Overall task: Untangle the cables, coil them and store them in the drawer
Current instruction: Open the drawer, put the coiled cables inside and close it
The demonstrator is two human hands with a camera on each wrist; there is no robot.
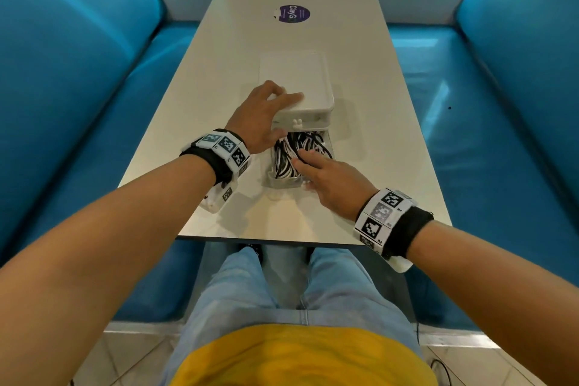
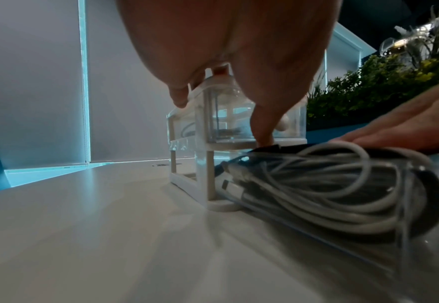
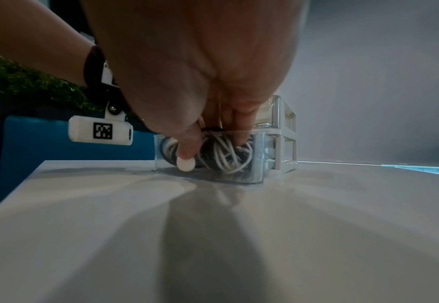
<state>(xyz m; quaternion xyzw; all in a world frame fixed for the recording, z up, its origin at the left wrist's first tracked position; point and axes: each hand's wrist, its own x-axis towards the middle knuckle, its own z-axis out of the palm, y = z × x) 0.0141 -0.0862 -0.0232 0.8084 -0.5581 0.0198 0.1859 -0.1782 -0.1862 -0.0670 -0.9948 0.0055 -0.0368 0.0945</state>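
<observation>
A small white drawer unit [image 1: 294, 78] [image 2: 228, 143] [image 3: 285, 131] stands mid-table. Its clear lower drawer [image 1: 272, 180] [image 2: 405, 205] [image 3: 257, 164] is pulled out toward me and holds coiled black and white cables [image 1: 283, 160] [image 2: 316, 184] [image 3: 223, 155]. My left hand [image 1: 263, 116] [image 2: 239, 51] holds the unit, with its fingers over the top near corner and its thumb down the front. My right hand [image 1: 329, 178] [image 3: 187, 61] [image 2: 407, 125] lies flat on the cables. Its thumb hangs over the drawer's front wall by the white knob [image 3: 185, 164].
The long white table [image 1: 376, 135] runs away from me, with a round purple sticker [image 1: 293, 13] farther along. Blue bench seats [image 1: 78, 72] flank both sides. The table's near edge [image 1: 269, 240] is just behind my wrists. Green plants [image 2: 368, 88] stand beyond the right seat.
</observation>
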